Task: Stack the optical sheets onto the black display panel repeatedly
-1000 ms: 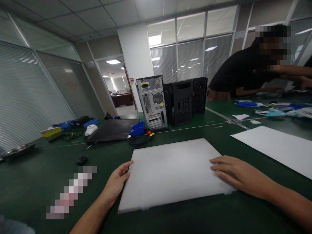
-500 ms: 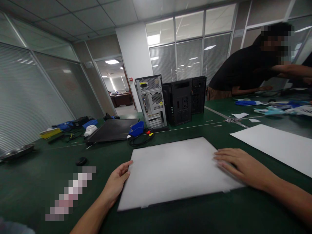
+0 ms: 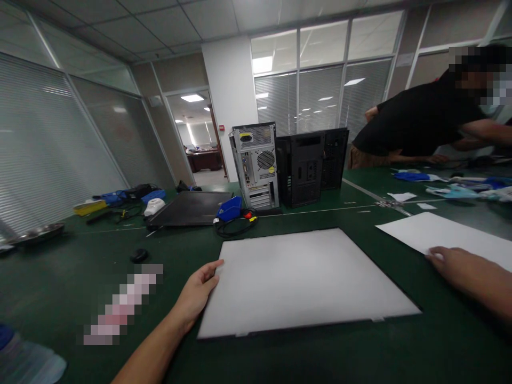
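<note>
A white rectangular panel with a thin black edge (image 3: 308, 282) lies on the green table in front of me. My left hand (image 3: 200, 293) holds its left edge, thumb on the near side and fingers toward the back. Over to the right, my right hand (image 3: 464, 272) is at the near edge of a white sheet (image 3: 452, 233). The thumb and fingertips close on that edge, and the other fingers are mostly hidden. Both the panel and the sheet look blank.
Computer towers (image 3: 258, 168) stand at the back, beside a dark flat panel (image 3: 192, 208) and a coiled cable (image 3: 236, 226). A black mouse (image 3: 140, 255) lies left, a bottle (image 3: 32, 357) at the lower left corner. A person in black (image 3: 416, 117) leans over the far right.
My right hand has left the right edge of the black-edged panel and moved right to the white sheet. The left hand stays on the panel. The view has shifted slightly.
</note>
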A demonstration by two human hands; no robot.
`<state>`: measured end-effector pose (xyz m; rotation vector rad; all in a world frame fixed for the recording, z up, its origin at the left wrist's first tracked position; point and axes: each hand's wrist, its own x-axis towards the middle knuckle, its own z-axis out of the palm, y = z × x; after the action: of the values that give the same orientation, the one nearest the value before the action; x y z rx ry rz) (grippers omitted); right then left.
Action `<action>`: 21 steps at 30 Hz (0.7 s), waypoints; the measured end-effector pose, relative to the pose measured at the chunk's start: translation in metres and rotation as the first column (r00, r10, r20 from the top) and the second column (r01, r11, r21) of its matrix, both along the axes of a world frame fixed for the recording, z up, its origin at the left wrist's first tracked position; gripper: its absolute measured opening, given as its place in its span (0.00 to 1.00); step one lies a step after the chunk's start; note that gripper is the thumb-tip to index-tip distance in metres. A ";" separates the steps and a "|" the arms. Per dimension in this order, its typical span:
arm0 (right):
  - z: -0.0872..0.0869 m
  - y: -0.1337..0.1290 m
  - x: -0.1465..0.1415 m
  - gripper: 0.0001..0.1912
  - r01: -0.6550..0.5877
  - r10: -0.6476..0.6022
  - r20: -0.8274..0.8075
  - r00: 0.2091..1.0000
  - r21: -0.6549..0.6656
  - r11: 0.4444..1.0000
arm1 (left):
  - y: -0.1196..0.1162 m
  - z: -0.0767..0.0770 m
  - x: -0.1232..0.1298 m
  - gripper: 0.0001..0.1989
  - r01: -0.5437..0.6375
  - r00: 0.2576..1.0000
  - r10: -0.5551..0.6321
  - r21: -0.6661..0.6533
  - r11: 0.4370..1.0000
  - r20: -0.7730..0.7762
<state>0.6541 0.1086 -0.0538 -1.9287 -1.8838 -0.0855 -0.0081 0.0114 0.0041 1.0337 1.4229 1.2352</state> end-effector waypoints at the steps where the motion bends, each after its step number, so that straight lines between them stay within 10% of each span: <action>1: 0.007 -0.004 -0.009 0.24 0.073 -0.072 0.026 0.997 -0.073 0.995 | 0.000 0.000 0.000 0.26 -0.001 1.000 0.001 0.003 1.000 -0.001; 8: 0.053 -0.030 -0.067 0.21 0.183 -0.162 0.210 0.964 -0.081 0.980 | 0.000 0.002 0.001 0.25 -0.003 1.000 0.003 -0.005 1.000 -0.003; 14: 0.073 -0.060 -0.153 0.20 -0.133 0.090 0.321 0.943 0.114 0.985 | -0.003 0.004 0.003 0.26 -0.017 1.000 0.018 -0.083 0.996 0.011; 21: 0.072 -0.093 -0.219 0.18 -0.747 0.706 0.338 0.623 -0.011 0.664 | -0.001 0.001 0.003 0.26 -0.018 1.000 0.015 -0.132 0.991 -0.026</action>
<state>0.4351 0.0152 0.0187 -0.9545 -2.6663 -0.2694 -0.0051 0.0107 0.0048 0.9512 1.5139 1.1267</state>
